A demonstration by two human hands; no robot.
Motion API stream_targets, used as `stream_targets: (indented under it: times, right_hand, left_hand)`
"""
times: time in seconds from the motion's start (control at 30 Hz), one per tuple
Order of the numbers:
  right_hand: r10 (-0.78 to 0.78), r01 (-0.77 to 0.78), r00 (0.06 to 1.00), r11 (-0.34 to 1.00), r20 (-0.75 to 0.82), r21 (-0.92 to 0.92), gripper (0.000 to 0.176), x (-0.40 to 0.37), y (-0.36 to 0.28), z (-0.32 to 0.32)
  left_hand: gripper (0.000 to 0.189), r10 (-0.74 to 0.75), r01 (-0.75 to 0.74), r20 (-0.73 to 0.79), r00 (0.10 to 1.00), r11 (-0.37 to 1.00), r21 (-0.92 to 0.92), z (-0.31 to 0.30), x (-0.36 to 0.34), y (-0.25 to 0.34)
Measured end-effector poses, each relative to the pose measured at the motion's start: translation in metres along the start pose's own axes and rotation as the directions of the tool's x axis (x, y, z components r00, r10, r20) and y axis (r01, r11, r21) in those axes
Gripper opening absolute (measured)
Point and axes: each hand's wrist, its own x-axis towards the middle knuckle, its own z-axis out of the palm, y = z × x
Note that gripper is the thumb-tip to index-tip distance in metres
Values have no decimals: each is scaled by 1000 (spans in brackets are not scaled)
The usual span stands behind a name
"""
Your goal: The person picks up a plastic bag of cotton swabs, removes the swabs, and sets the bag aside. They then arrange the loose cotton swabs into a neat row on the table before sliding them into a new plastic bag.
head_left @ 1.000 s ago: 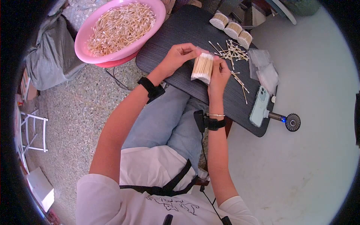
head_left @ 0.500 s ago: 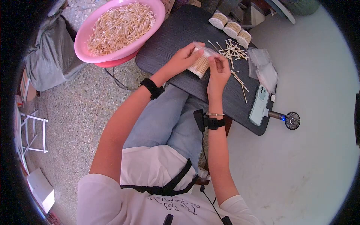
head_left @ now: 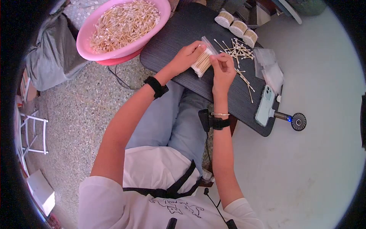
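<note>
A clear zip bag of cotton swabs (head_left: pixel 203 64) is held tilted above the near edge of the dark table. My left hand (head_left: pixel 187 58) is closed on the bag's left side, thumb across its upper part. At the upper right corner, by the bag's top strip, my right hand (head_left: pixel 223 68) pinches the plastic between thumb and fingers. Beyond my right hand, loose cotton swabs (head_left: pixel 239 50) lie scattered on the table, and a few more lie close beside its wrist.
A pink basin (head_left: pixel 166 17) heaped with swabs stands at the left. On the dark table (head_left: pixel 167 38) are round bundles of swabs (head_left: pixel 238 28) at the back, empty plastic bags (head_left: pixel 268 66) at the right, and a phone (head_left: pixel 264 108) beside a small fan (head_left: pixel 298 121).
The bag's top strip now stands up and shows between my hands, where it was folded under my fingers before. My right fingers have shifted slightly along its edge.
</note>
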Motion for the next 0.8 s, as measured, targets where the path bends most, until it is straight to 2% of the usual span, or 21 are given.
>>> stream_targets:
  times: [0.1, 0.2, 0.3, 0.4, 0.43, 0.5, 0.53, 0.6, 0.63, 0.7, 0.73, 0.77, 0.8]
  right_hand:
    - [62, -54, 994, 994, -92, 93, 15, 2, -6, 5]
    - [131, -124, 990, 986, -59, 114, 27, 3, -8, 6]
    - [120, -119, 987, 993, 108, -13, 38, 3, -2, 6]
    - [200, -148, 955, 961, 218, -234, 43, -1, -2, 5]
    - [143, -96, 965, 973, 221, -210, 44, 0, -2, 6]
    - [28, 9, 975, 987, 222, -163, 47, 2, -3, 6]
    - [-29, 62, 975, 988, 219, -141, 48, 2, -3, 6]
    - [-178, 307, 934, 844, 311, -439, 53, 5, -5, 2]
    - [-234, 419, 898, 717, 373, -558, 55, 6, -5, 1]
    - [-118, 178, 977, 911, 179, -372, 64, 2, -5, 3]
    - [-36, 58, 995, 967, 93, -248, 69, 1, -5, 5]
    - [5, 16, 997, 959, 71, -282, 79, 0, -5, 6]
    - [66, -39, 994, 959, 86, -281, 78, 0, -4, 4]
  left_hand:
    - [41, -20, 20, 30, 999, 1000, 8, -1, 1, 3]
    - [44, 39, -42, -21, 999, 982, -183, 1, 4, -4]
    - [46, 115, -136, -84, 990, 933, -332, 1, 5, -1]
    - [47, 123, -154, -143, 982, 959, -236, 6, 1, 8]
    - [46, 212, -226, -214, 953, 973, -42, 4, 4, 4]
    - [45, 414, -306, -292, 862, 885, 352, 2, 8, -1]
    - [44, 311, -237, -276, 909, 933, 271, 0, 7, -1]
    - [41, 98, -76, -215, 972, 991, 111, -3, 4, -2]
    - [39, 77, -85, -182, 980, 996, -37, -3, 4, -3]
    - [35, 49, -82, -108, 993, 941, -328, -4, 4, -1]
    - [35, 78, -99, -85, 993, 953, -286, -4, 3, 1]
    - [34, 105, -117, -61, 993, 963, -243, -4, 1, 3]
    - [34, 131, -136, -36, 991, 970, -201, -3, 0, 5]
